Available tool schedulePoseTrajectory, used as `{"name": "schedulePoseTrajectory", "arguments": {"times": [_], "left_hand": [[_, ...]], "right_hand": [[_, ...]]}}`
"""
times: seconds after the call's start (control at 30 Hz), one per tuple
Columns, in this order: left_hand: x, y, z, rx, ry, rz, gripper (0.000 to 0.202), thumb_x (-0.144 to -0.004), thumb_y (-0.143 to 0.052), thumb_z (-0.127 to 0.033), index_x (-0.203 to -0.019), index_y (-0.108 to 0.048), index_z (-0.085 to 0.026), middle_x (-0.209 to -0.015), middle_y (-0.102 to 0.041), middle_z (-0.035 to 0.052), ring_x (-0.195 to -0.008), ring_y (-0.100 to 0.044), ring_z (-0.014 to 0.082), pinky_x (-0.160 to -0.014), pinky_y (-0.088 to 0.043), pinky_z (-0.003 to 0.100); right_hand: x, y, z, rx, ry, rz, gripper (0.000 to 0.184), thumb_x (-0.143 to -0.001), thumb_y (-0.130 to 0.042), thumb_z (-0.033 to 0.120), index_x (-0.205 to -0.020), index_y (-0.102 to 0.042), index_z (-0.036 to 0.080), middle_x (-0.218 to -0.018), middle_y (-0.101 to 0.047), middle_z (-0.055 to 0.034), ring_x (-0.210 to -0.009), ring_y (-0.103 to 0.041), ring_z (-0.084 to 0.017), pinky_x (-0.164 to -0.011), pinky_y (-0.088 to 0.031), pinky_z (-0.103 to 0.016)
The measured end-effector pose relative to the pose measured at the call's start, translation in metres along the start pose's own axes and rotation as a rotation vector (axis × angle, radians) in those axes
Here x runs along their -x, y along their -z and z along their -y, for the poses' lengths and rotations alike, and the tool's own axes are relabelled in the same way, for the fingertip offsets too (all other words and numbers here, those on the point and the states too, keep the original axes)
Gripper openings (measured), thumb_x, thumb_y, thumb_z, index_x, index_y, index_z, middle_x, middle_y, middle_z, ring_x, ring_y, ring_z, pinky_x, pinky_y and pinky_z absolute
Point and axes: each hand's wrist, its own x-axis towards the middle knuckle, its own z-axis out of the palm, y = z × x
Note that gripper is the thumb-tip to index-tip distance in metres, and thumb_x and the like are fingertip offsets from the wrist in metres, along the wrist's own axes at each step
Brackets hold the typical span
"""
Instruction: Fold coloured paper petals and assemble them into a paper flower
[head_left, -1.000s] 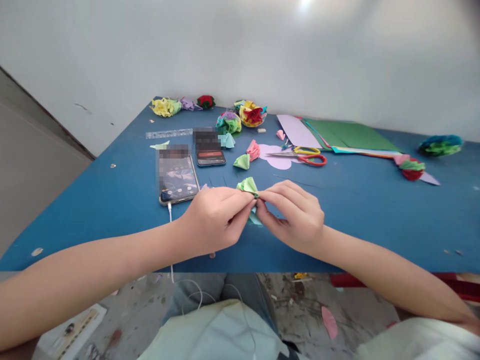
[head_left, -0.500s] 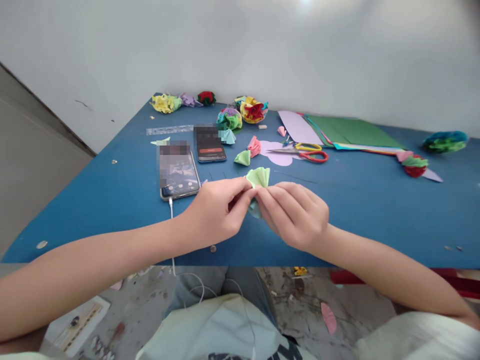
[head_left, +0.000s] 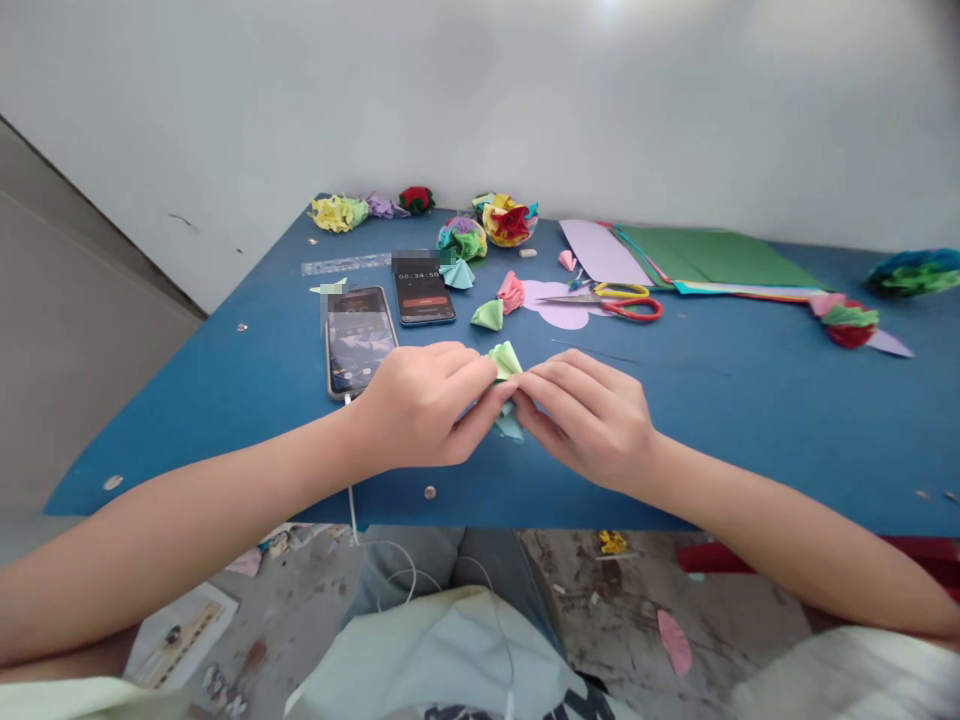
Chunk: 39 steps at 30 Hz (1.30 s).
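Both my hands meet over the near middle of the blue table. My left hand and my right hand pinch a small folded paper piece between their fingertips; its light green fan sticks up above the fingers and a pale teal part shows below them. The fold where the fingers grip is hidden.
Two phones lie just beyond my left hand, one with a white cable, the other farther back. Red-and-yellow scissors rest on a lilac cutout. Coloured paper sheets, several paper flowers, small folded pieces and a ruler lie around.
The green fan spread wider half a second ago and is now pressed smaller between the fingertips. Both hands stayed together over the same spot; the camera shifted slightly.
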Motion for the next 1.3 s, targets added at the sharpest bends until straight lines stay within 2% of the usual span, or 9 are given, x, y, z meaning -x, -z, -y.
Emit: {"name": "schedulePoseTrajectory", "arguments": {"times": [0.07,0.17,0.37,0.5,0.63,0.93,1.17,1.23,1.3], "left_hand": [[-0.001,0.003,0.003,0.131,0.070,-0.012,0.012,-0.084,-0.045,-0.019,-0.077,-0.054,-0.015,-0.065,-0.057,0.0023,-0.059,-0.049,0.0114,-0.056,-0.039,0.023],[-0.004,0.008,0.009,0.238,0.045,0.059,0.013,-0.084,-0.044,-0.016,-0.089,-0.056,-0.014,-0.074,-0.058,0.0043,-0.068,-0.050,0.0126,-0.063,-0.041,0.024],[-0.009,0.014,0.014,0.426,0.090,0.207,0.015,-0.085,-0.043,-0.017,-0.088,-0.058,-0.014,-0.073,-0.060,0.0028,-0.069,-0.051,0.0108,-0.065,-0.041,0.022],[-0.009,0.012,0.013,0.456,0.140,0.280,0.023,-0.089,-0.039,-0.024,-0.079,-0.057,-0.014,-0.067,-0.057,0.0007,-0.064,-0.050,0.0094,-0.062,-0.039,0.021],[-0.006,0.006,0.008,0.289,0.113,0.338,0.023,-0.088,-0.040,-0.030,-0.078,-0.054,-0.015,-0.065,-0.053,-0.0001,-0.062,-0.049,0.0112,-0.058,-0.036,0.023],[-0.003,-0.001,-0.003,0.047,0.049,0.400,0.021,-0.088,-0.032,-0.020,-0.082,-0.052,-0.014,-0.076,-0.057,0.0043,-0.071,-0.053,0.0157,-0.058,-0.036,0.026],[-0.004,0.000,-0.015,0.077,0.244,0.556,0.022,-0.090,-0.029,-0.021,-0.077,-0.046,-0.015,-0.066,-0.054,0.0018,-0.056,-0.050,0.0138,-0.053,-0.035,0.026],[-0.003,0.000,-0.015,0.040,0.204,0.537,0.018,-0.088,-0.032,-0.017,-0.077,-0.046,-0.014,-0.068,-0.054,0.0023,-0.058,-0.050,0.0140,-0.053,-0.036,0.026],[-0.001,0.001,-0.012,-0.065,0.056,0.434,0.015,-0.085,-0.035,-0.012,-0.077,-0.048,-0.014,-0.069,-0.054,0.0034,-0.062,-0.050,0.0151,-0.052,-0.035,0.026]], "right_hand": [[0.002,-0.002,-0.002,-0.075,-0.019,-0.022,0.017,-0.078,-0.058,0.012,-0.094,-0.055,0.014,-0.079,-0.063,-0.0072,-0.071,-0.053,-0.015,-0.065,-0.049,-0.029],[0.001,-0.003,-0.005,-0.262,-0.082,-0.039,0.016,-0.077,-0.058,0.010,-0.092,-0.056,0.014,-0.080,-0.062,-0.0067,-0.073,-0.053,-0.014,-0.068,-0.049,-0.029],[-0.005,-0.004,-0.011,-0.576,-0.273,0.056,0.011,-0.081,-0.052,0.012,-0.090,-0.058,0.014,-0.076,-0.057,-0.0036,-0.064,-0.050,-0.009,-0.059,-0.046,-0.023],[-0.002,-0.008,-0.011,-0.498,-0.214,0.083,0.012,-0.079,-0.054,0.011,-0.090,-0.059,0.013,-0.078,-0.057,-0.0048,-0.069,-0.050,-0.012,-0.063,-0.046,-0.026],[0.002,-0.012,-0.005,-0.337,-0.138,0.125,0.011,-0.079,-0.053,0.013,-0.089,-0.058,0.012,-0.078,-0.058,-0.0069,-0.071,-0.049,-0.015,-0.064,-0.045,-0.028],[0.006,-0.007,-0.003,-0.154,-0.076,0.161,0.004,-0.079,-0.055,0.014,-0.082,-0.058,0.012,-0.078,-0.060,-0.0086,-0.072,-0.053,-0.017,-0.061,-0.046,-0.030],[0.007,-0.004,0.007,0.140,0.178,0.217,0.005,-0.078,-0.056,0.008,-0.078,-0.061,0.008,-0.070,-0.059,-0.0111,-0.070,-0.053,-0.021,-0.059,-0.046,-0.033],[0.006,-0.005,0.007,0.158,0.186,0.225,0.008,-0.078,-0.056,0.008,-0.083,-0.061,0.005,-0.069,-0.058,-0.0113,-0.069,-0.052,-0.021,-0.059,-0.046,-0.035],[0.004,-0.005,0.004,0.037,0.100,0.220,0.007,-0.080,-0.054,0.009,-0.084,-0.060,0.007,-0.070,-0.058,-0.0105,-0.069,-0.052,-0.020,-0.059,-0.047,-0.034]]}}
